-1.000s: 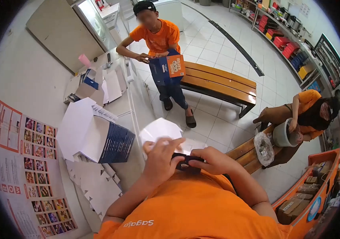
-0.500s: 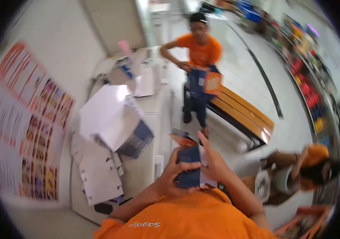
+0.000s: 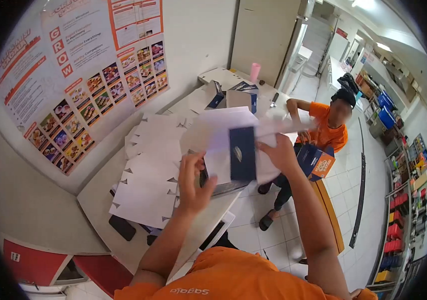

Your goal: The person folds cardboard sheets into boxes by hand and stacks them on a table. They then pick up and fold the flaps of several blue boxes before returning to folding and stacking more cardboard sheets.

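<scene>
My right hand (image 3: 279, 154) grips the edge of a dark blue cardboard box (image 3: 243, 167), whose pale side panels are smeared by motion. My left hand (image 3: 193, 186) is beside it with thumb and fingers spread apart, holding nothing. Behind both hands a stack of white cardboard blanks (image 3: 213, 122) lies on the table. More flat white blanks with notched edges (image 3: 148, 170) spread out to the left of my left hand.
The pale table (image 3: 96, 205) runs along a wall with posters (image 3: 98, 85). Folded blue boxes (image 3: 216, 95) and a pink cup (image 3: 255, 71) stand at its far end. A person in orange (image 3: 331, 125) holds a blue and orange box (image 3: 316, 162) beside a wooden bench (image 3: 331, 215).
My view has turned toward the table. My hands have moved from in front of my chest to over the table and come apart; my left hand has let go of the blue box.
</scene>
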A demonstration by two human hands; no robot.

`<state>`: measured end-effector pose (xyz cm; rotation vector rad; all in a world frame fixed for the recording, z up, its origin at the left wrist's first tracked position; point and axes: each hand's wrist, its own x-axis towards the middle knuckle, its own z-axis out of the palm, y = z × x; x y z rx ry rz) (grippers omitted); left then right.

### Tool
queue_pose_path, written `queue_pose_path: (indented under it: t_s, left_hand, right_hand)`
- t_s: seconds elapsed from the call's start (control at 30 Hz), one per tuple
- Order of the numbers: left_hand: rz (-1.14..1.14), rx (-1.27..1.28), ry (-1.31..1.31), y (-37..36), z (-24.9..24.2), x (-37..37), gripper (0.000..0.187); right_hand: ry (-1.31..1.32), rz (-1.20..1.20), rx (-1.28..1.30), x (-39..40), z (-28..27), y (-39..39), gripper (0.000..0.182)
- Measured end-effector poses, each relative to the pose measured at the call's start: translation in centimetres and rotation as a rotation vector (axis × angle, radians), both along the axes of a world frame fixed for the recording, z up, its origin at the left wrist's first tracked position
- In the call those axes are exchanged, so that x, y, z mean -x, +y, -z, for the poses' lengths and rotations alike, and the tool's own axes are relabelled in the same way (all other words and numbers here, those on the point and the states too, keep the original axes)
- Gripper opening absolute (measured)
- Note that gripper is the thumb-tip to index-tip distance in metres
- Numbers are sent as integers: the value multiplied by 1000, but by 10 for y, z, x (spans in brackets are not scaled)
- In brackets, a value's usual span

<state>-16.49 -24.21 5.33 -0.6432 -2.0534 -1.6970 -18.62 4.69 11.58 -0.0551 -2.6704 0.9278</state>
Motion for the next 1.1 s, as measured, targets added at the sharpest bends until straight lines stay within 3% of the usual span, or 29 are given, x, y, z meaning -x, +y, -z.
queue_pose_path:
  t_s: [0.03, 0.07, 0.1, 0.13, 0.2, 0.23, 0.43, 0.53, 0.6, 0.7, 0.83, 1.0, 1.1]
  left_hand:
    - [-4, -1, 6, -6, -1, 12, 66]
    - [11, 157, -29, -10, -3, 22, 59]
    - [23, 314, -66, -13, -3, 31, 53]
    - [14, 312, -67, -15, 1, 38, 53]
    - [-36, 582, 74, -20, 6, 47, 49]
    - [-46, 585, 68, -24, 8, 49, 49]
    - [15, 519, -6, -35, 7, 59, 50]
    - [74, 389, -184, -35, 26, 74, 48]
    - [100, 277, -249, -34, 33, 78, 47]
    - [89, 310, -310, -35, 30, 76, 46]
    - [107, 364, -280, -39, 26, 69, 44]
    - [81, 481, -246, -45, 31, 78, 50]
    - [111, 423, -154, -42, 24, 72, 53]
  right_hand:
    - [67, -7, -12, 21, 18, 2, 55]
    - [133, -16, -25, 38, 29, 1, 58]
    - [84, -35, -23, 49, 32, -3, 58]
    - [84, -44, -24, 54, 38, -5, 58]
    - [-5, -84, -67, 55, 36, -19, 60]
    - [-121, -12, -126, 55, 32, -21, 61]
    - [-109, -50, -234, 50, 35, -19, 52]
    - [-71, -46, -277, 51, 39, -15, 49]
    - [-189, 11, -299, 51, 29, -22, 49]
    - [-229, -32, -377, 59, 39, -19, 46]
    - [-215, -186, -447, 59, 38, -16, 42]
    - [-157, -210, -460, 63, 49, -9, 38]
    - [-265, -165, -452, 68, 48, -12, 39]
